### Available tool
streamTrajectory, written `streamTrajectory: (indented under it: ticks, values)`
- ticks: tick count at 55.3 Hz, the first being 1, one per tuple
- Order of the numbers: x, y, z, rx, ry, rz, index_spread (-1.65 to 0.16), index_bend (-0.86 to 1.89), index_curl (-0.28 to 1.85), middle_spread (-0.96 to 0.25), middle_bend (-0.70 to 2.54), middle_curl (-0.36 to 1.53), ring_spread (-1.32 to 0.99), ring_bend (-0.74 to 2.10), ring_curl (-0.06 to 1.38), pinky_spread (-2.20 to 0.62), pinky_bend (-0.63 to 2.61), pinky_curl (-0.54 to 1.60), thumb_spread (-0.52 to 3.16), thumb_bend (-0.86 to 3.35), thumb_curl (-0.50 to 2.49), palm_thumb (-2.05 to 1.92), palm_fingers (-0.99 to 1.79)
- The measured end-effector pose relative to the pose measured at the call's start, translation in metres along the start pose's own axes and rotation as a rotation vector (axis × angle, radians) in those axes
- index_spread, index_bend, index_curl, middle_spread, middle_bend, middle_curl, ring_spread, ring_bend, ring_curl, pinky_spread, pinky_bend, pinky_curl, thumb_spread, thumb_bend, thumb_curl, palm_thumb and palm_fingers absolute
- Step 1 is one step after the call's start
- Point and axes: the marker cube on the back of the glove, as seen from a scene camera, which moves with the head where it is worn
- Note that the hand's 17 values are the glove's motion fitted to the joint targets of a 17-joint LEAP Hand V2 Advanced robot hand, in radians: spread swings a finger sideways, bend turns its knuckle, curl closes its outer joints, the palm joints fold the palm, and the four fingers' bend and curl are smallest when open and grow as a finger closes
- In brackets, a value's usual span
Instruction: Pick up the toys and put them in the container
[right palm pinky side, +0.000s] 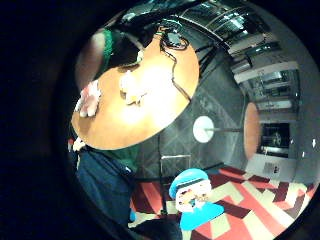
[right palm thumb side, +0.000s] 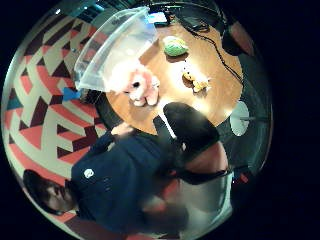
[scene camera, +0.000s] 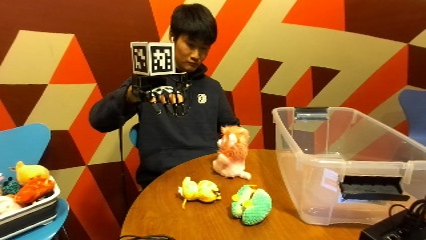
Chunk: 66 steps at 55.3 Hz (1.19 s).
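Note:
Three toys lie on the round wooden table: a pink plush animal standing near the far edge, a yellow plush and a green knitted toy nearer the front. A clear plastic container stands on the table's right side with no toys showing in it. My gloved right hand is raised at chest height, well above and behind the toys, fingers hanging relaxed and holding nothing. The thumb side palm view shows the container, pink plush, green toy and yellow plush from above.
A blue chair at the left carries a tray of other plush toys. A black device with cables sits at the table's front right corner. Another blue chair stands behind the container.

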Motion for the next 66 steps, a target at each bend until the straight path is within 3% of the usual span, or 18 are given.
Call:
streamTrajectory:
  ticks: [10,22,33,46,59,66]
  values:
    - [-0.003,-0.019,-0.005,0.001,-0.031,-0.003,-0.14,0.19,0.14,-0.04,0.33,0.13,-0.10,0.27,0.09,0.00,0.41,0.17,1.01,0.09,0.07,0.09,0.44]
    - [0.002,-0.051,0.017,-0.036,-0.024,0.028,-0.17,-0.02,0.07,-0.02,0.33,0.19,-0.12,0.51,0.19,0.00,0.69,0.28,1.28,0.09,0.14,0.10,0.13]
    - [0.021,-0.095,0.078,-0.178,0.012,0.066,-0.17,0.18,0.12,0.02,0.21,0.21,-0.07,0.44,0.18,0.00,0.88,0.34,1.31,0.05,0.19,0.10,-0.09]
    - [0.029,-0.124,0.161,-0.351,0.078,0.145,-0.16,0.47,0.29,0.05,0.06,0.16,-0.02,0.11,0.11,0.00,0.76,0.32,1.25,0.02,0.25,0.14,-0.25]
    - [0.015,-0.132,0.187,-0.278,0.055,0.080,-0.16,0.99,0.48,0.03,0.11,0.14,-0.01,0.09,0.06,0.01,0.64,0.30,1.33,0.12,0.34,0.39,-0.12]
    - [0.008,-0.134,0.182,-0.241,0.006,0.047,-0.16,1.10,0.53,0.01,0.21,0.18,-0.02,0.12,0.05,0.00,0.60,0.30,1.36,0.19,0.40,0.53,-0.03]
